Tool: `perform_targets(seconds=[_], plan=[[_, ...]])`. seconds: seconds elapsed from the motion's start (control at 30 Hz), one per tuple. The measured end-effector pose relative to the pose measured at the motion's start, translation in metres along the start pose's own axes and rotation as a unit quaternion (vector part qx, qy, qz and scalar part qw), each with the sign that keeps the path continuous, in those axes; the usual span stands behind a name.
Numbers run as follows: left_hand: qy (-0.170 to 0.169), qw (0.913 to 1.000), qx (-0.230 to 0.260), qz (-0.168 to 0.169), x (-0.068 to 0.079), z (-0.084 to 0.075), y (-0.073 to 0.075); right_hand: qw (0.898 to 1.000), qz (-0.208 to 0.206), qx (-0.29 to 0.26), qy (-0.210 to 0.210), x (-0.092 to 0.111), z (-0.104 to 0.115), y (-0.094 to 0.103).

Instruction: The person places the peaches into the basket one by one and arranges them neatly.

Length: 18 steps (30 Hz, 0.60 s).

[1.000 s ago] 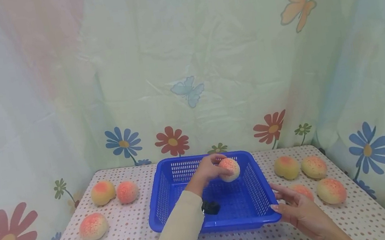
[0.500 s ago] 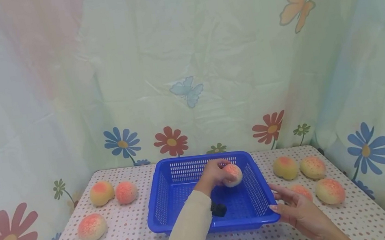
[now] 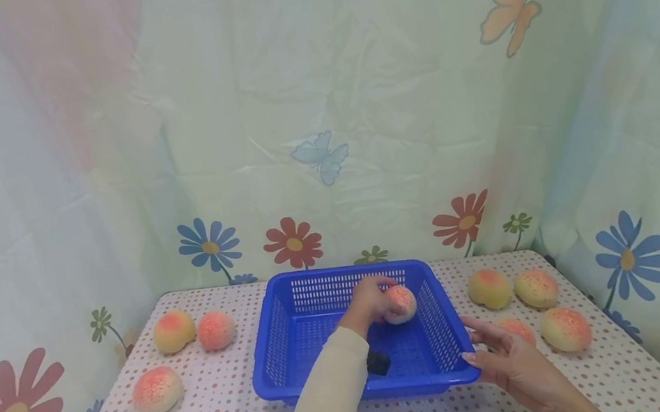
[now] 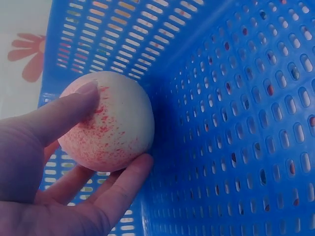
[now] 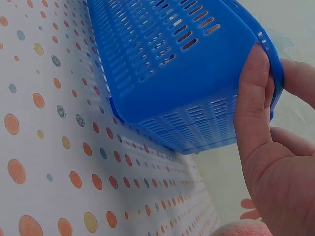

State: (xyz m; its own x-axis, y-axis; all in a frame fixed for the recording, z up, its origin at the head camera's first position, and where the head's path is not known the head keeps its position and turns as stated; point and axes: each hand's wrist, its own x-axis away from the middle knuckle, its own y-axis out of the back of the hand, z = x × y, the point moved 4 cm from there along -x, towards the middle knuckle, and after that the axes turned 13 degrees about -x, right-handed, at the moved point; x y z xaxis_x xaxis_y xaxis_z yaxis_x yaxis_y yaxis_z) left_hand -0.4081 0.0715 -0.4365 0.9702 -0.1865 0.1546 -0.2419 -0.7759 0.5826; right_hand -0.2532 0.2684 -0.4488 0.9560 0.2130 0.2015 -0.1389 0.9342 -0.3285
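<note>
We are lowering the peach deeper into the blue basket than half a second ago, so it is nearing the floor by the far right wall, our left hand curling thumb and fingers around it. Our right hand is pinching the basket's near right corner rim, fingers nearly straight. Below the left hand's grip we cannot tell whether the peach is touching the mesh, and 1 of the 4 peaches beyond the right hand is half hidden.

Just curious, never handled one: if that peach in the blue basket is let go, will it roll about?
Probably a little: the peach looks round, so it may roll until the basket wall stops it. It seems light, since the left hand holds it with fingertips alone. Its matte, speckled skin looks unlikely to slip.
</note>
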Motion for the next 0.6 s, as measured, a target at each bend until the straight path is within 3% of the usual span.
perform_targets(seconds=[0.37, 0.6], plan=[[-0.024, 0.9996, -0.013, -0.005, 0.013, -0.006, 0.002, 1.000, 0.007, -0.008, -0.001, 0.000, 0.000, 0.000], [-0.011, 0.9998, 0.011, 0.009, 0.013, -0.006, 0.002, 1.000, -0.002, -0.009, -0.006, 0.000, 0.001, 0.000]])
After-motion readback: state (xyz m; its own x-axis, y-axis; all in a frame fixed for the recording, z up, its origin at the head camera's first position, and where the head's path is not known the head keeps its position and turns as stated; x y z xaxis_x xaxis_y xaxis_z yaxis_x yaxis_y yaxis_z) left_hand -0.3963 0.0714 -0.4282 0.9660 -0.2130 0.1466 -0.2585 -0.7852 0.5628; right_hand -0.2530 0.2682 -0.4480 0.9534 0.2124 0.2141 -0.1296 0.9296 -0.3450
